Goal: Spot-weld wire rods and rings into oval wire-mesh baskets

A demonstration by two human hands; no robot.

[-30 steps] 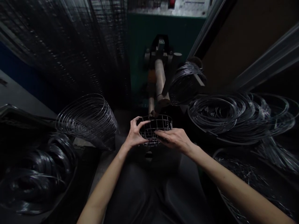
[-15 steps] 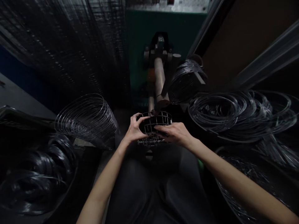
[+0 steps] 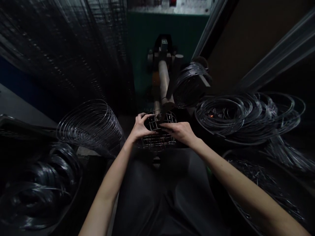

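Observation:
A small round wire basket (image 3: 158, 141) made of crossed metal wires is held between my two hands, just below the end of a machine's metal arm (image 3: 164, 80). My left hand (image 3: 140, 127) grips its left side, thumb and forefinger spread along the upper wires. On the right side my right hand (image 3: 181, 130) closes on the basket, its fingers pointing left across the rim. The far rim reaches the machine's lower rod (image 3: 157, 108); I cannot tell whether they touch. Part of the basket is hidden by my fingers.
Wire rings (image 3: 91, 127) stand stacked at the left, above coiled wire (image 3: 39, 193). Rightward, a tub holds large wire coils (image 3: 246, 114), with a bin of short wire pieces (image 3: 265, 180) nearer. More rings (image 3: 192, 78) hang beside the arm. Behind is the green machine body (image 3: 145, 42).
Both hands and the basket have shifted slightly up toward the machine arm, and the basket appears tilted differently. The whole view has moved a little. Both hands still hold the basket.

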